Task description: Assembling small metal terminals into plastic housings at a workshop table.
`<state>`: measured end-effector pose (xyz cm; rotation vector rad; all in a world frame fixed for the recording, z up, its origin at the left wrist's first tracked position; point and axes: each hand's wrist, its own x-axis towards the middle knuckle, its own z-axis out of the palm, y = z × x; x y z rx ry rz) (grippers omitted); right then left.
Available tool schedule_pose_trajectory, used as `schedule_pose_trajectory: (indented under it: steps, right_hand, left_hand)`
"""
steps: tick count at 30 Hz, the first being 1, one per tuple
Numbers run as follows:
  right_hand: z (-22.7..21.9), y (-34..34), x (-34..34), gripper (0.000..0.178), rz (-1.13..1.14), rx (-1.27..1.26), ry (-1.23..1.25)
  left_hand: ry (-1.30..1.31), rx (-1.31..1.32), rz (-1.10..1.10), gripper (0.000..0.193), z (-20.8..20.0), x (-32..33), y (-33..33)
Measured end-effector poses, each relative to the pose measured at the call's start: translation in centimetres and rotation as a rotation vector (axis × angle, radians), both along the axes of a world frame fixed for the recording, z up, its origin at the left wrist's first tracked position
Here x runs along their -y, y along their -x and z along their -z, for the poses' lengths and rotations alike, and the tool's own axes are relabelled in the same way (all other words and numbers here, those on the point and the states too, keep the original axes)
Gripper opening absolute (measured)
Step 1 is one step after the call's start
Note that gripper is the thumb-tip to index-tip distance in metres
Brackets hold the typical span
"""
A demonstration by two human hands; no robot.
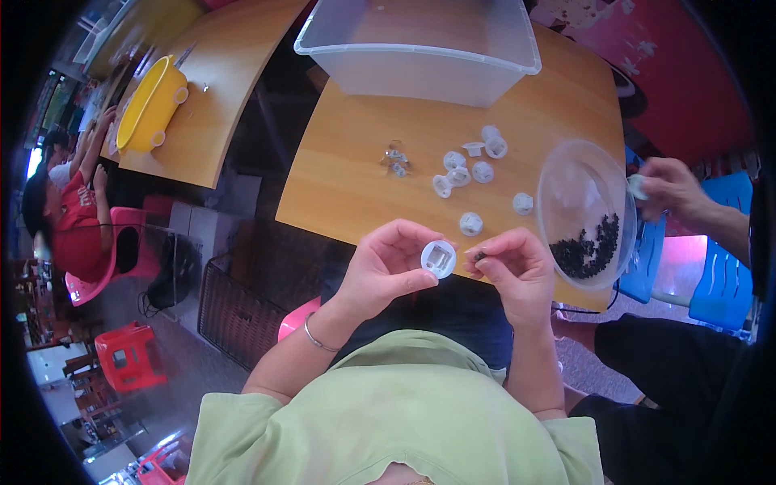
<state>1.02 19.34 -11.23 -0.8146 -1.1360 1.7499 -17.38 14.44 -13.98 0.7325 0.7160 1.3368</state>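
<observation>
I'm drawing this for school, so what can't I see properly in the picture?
All in the head view:
Small dark piece: tiny, and the right hand pinching it covers part.
Clear rectangular plastic bin: its far end is cut off by the top edge.
Co-worker's hand: blurred, so its pale item is unclear.
Loose black bits: too small to tell their shape.

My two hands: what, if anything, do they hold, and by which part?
Your left hand holds a round white piece by its rim; your right hand pinches a small dark piece, too small to tell by which part.
</observation>
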Motion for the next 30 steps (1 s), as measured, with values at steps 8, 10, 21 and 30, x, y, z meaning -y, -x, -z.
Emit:
schedule_pose_trajectory:
  steps: [8,10,21,30]
  right_hand:
    - [1.4,0.0,-0.1,0.015,-0.045,-0.113,0.055]
    - [1.2,0.3,-0.1,0.015,-0.026,-0.127,0.105]
    - [2.0,-0.1,-0.3,0.017,-0.068,-0.369,0.302]
    - [1.6,0.5,-0.2,0.014,0.017,-0.108,0.087]
  left_hand:
    - [-0.001,0.044,0.024,0.039,0.4,0.4,0.4]
    - [-0.008,0.052,0.037,0.039,0.3,0.4,0.5]
    - [0.007,0.129,-0.023,0.028,0.3,0.5,0.1]
    - [0.097,0.110,-0.089,0.027,-0.2,0.3,-0.1]
